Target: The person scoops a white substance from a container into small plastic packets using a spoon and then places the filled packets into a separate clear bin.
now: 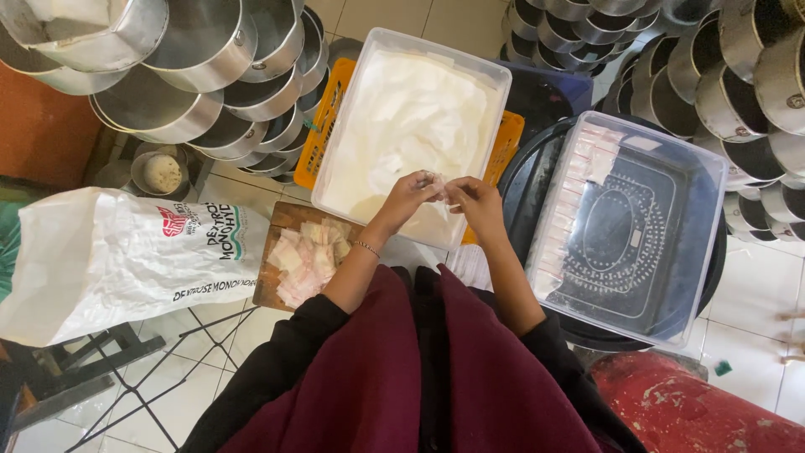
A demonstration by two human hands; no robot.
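My left hand (408,196) and my right hand (473,201) meet over the near edge of a clear plastic tub (495,80) full of white powder. Both pinch one small clear plastic sachet (438,185) between their fingertips. A thin bracelet sits on my left wrist. Left of my left arm, a wooden board (283,216) holds a heap of small filled sachets (307,256). To my right, a second clear tub (708,210) has a few sachets lined along its left and far sides.
A big white printed sack (109,260) lies at the left on a wire stand. Stacks of round metal pans (201,75) hang at top left and more pans (738,75) at top right. An orange crate (323,126) sits under the powder tub. A red stool (696,407) is at bottom right.
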